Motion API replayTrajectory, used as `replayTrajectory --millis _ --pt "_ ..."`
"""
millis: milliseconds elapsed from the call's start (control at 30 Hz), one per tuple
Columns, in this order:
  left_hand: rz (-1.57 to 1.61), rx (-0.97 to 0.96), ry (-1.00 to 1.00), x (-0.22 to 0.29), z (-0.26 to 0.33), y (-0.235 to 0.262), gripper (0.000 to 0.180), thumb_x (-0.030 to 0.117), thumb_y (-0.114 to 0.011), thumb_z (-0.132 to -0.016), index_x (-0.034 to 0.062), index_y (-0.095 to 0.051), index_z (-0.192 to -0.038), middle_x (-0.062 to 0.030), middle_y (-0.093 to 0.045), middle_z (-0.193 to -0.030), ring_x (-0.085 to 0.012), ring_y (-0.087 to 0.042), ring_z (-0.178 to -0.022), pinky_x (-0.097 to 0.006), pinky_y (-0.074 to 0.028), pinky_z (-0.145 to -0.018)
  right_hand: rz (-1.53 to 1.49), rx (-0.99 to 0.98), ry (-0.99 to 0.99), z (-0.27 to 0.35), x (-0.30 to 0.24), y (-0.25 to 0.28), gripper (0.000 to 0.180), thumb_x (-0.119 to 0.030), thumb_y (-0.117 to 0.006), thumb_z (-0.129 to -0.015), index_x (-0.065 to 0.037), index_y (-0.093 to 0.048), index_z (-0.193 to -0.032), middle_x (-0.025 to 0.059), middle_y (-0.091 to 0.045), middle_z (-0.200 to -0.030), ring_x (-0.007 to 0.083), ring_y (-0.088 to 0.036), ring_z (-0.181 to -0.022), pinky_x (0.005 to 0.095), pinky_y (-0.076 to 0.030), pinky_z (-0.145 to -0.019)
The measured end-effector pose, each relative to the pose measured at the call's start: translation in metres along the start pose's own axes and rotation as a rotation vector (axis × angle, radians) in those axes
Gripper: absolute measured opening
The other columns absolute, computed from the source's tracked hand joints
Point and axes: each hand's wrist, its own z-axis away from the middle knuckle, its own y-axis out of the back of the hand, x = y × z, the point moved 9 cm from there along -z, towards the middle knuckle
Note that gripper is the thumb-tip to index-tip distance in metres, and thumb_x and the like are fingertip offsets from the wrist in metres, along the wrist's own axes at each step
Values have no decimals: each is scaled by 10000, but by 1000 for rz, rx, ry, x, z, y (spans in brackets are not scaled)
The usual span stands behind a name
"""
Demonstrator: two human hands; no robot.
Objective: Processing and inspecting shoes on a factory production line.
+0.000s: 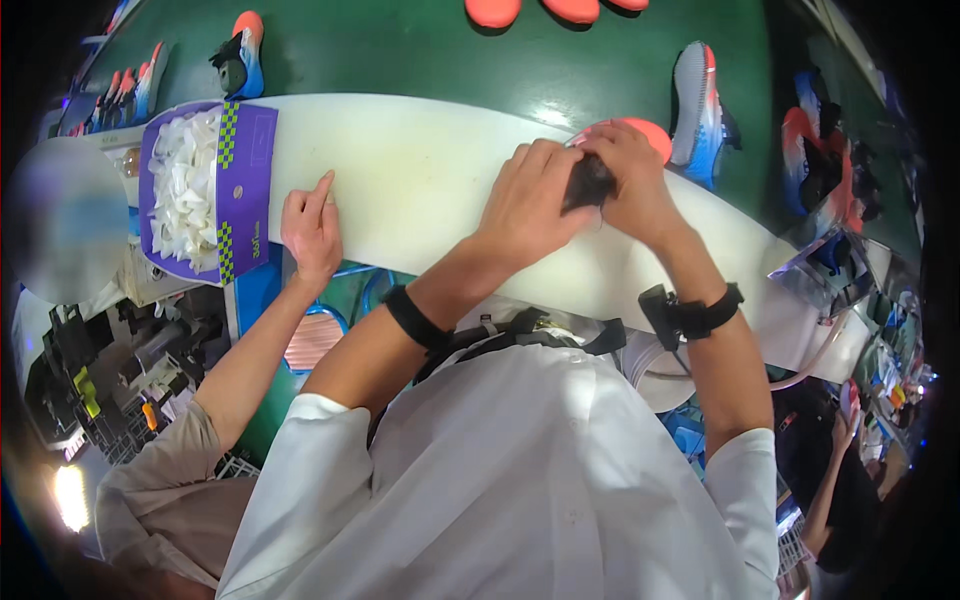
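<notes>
Both my hands are closed around a sneaker [590, 182] with a dark collar and a coral part showing at its far side. My left hand [535, 195] grips it from the left, fingers over its top. My right hand [632, 180] wraps the other side, its fingers bent at the shoe's opening. The shoe sits over the white worktop [400, 160], and much of it is hidden by my hands. Just beyond my right hand stands another sneaker [695, 115], coral, white and blue, on the green surface.
A co-worker's hand [315, 225] reaches over the worktop at the left, index finger out. Beside it is a purple box [248, 190] full of white crumpled pieces. More sneakers [240, 55] stand on the green surface [380, 50]. Several shoes [835, 160] cluster at the far right.
</notes>
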Motion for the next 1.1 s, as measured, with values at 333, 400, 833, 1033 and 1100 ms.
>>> replayTrajectory --millis 333,400,833,1033,1100 --pt "-39 -40 -38 1 0 -11 500 -11 -690 -669 3 -461 -1114 -162 -482 -1073 -350 -451 -973 -423 -388 -846 -254 142 0 18 -23 39 338 37 -590 -720 -42 -596 -1048 144 -566 -964 319 -542 -930 396 -459 -773" --pt "-52 -32 -53 1 0 -9 494 -19 -686 -667 5 -467 -1109 -159 -489 -1068 -346 -449 -971 -420 -389 -842 -108 60 -211 13 -10 30 216 -99 -621 -749 -27 -606 -952 144 -578 -834 315 -564 -799 397 -459 -695" --pt "89 41 -21 -1 2 -2 601 12 -709 -654 29 -438 -1190 -168 -457 -1102 -347 -494 -1015 -394 -451 -839 -228 126 -191 7 -15 29 219 -177 -658 -783 13 -589 -868 144 -590 -787 258 -579 -711 350 -469 -640" --pt "114 23 5 0 4 1 623 8 -709 -652 32 -427 -1206 -167 -460 -1086 -333 -502 -1005 -392 -445 -843 -253 -20 -242 4 -11 19 296 -176 -644 -778 12 -572 -994 171 -594 -884 291 -583 -838 364 -472 -720" --pt "122 15 35 -3 0 0 625 7 -708 -652 33 -424 -1209 -167 -463 -1080 -330 -505 -998 -392 -443 -843 -358 35 -93 8 -14 25 332 -237 -673 -781 6 -575 -985 158 -607 -803 274 -600 -738 353 -478 -670"
